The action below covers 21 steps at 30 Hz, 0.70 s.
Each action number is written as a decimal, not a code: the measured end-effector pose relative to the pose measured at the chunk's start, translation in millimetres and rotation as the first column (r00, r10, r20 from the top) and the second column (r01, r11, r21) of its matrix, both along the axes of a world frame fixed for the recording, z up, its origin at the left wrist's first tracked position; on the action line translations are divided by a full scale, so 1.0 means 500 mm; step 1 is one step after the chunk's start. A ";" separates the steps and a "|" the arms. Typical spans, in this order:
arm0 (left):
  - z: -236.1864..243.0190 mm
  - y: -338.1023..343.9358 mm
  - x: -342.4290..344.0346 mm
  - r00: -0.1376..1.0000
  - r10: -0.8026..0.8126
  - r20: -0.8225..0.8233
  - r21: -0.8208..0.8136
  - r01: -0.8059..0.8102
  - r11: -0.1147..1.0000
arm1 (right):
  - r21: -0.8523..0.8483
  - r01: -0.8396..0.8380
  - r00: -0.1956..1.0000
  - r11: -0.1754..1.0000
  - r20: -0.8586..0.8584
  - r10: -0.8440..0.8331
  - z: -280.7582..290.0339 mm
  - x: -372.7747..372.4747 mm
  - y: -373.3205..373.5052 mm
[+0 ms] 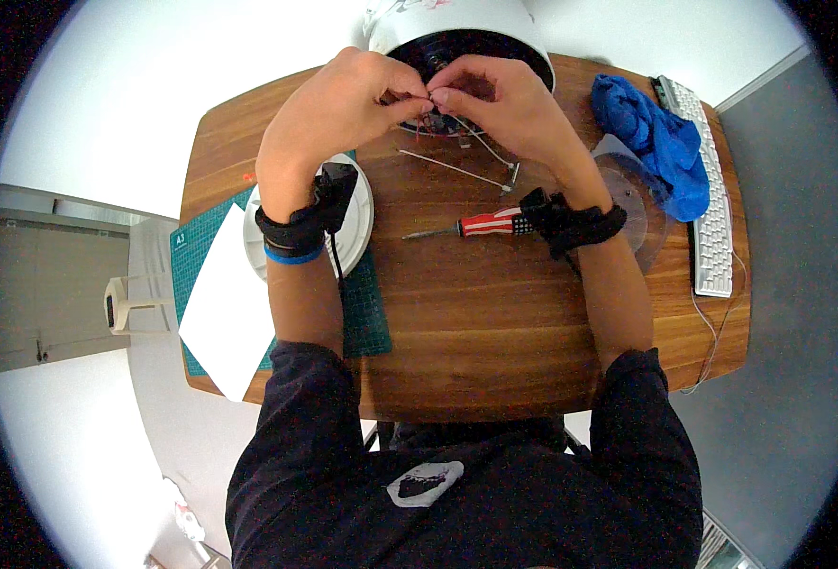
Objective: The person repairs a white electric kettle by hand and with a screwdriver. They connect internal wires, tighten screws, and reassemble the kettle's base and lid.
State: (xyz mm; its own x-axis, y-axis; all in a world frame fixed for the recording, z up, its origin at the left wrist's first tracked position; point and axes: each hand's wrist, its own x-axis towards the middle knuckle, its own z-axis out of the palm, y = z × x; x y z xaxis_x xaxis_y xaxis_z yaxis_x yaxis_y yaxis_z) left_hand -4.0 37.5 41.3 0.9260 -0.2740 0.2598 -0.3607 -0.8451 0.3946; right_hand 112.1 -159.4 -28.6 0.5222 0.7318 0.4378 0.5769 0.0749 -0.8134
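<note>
Both hands meet in front of the open underside of a white round appliance, which lies on its side at the far edge of the table. My left hand and my right hand are closed in pinches, fingertips almost touching. Whatever they pinch is too small to make out. Dark parts and thin reddish wires show in the opening just behind and below the fingers. A thin white wire runs from beside my right fingertips down to a small connector. Another white lead lies on the wood.
A screwdriver with a striped handle lies near my right wrist. Under my left forearm are a white round cover, white paper and a green cutting mat. Rightward sit a blue cloth, a clear disc and a white keyboard.
</note>
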 end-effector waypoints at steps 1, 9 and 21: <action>0.000 0.000 0.000 1.000 0.006 0.007 0.002 -0.006 1.000 | -0.003 0.006 1.000 1.000 -0.008 -0.006 0.002 -0.001 -0.001; -0.009 -0.007 0.007 0.993 -0.014 0.120 -0.036 0.019 0.999 | -0.012 0.090 0.987 0.996 0.138 -0.087 0.017 -0.007 -0.007; -0.011 0.003 0.008 0.992 0.008 0.124 -0.100 0.005 0.995 | 0.119 0.087 0.908 0.989 0.400 -0.128 0.029 -0.016 -0.005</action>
State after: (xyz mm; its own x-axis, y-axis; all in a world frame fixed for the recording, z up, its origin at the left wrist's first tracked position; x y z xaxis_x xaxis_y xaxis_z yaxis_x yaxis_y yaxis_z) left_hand 0.1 39.1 35.6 0.8854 -0.2392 0.3986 -0.4107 -0.8042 0.4296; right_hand 103.9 -162.0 -14.0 0.3576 0.6247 0.6942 0.8642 0.0602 -0.4995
